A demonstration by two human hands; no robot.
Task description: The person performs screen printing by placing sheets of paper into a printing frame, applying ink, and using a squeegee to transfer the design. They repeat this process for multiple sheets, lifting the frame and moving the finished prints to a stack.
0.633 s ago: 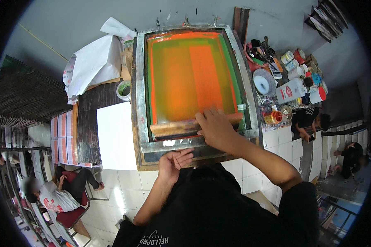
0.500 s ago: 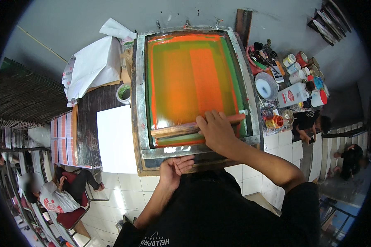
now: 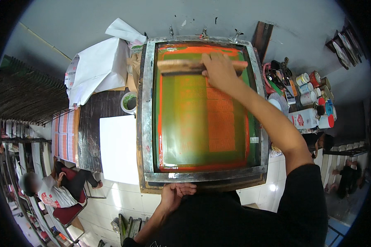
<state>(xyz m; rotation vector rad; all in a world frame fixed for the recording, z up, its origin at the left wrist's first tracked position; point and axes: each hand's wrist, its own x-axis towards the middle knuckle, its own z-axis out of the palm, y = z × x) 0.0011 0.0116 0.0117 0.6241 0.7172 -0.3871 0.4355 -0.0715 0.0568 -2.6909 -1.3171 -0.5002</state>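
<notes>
Fingers of the left hand (image 3: 177, 195) curl beside the metal screen frame's near edge (image 3: 206, 176); I can't tell whether they grip anything. Towards its far edge, the right hand (image 3: 220, 71) clasps a wooden squeegee (image 3: 179, 66) right of centre, above green mesh (image 3: 181, 140) carrying orange ink (image 3: 221, 136). That lopsided hold could tip it, leaving streaks.

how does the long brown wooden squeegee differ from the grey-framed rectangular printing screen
The brown wooden squeegee is a narrow bar; the grey-framed rectangular screen is broader. The right hand grips the squeegee; the screen lies beneath it. Both show orange, the squeegee at its right end.
</notes>
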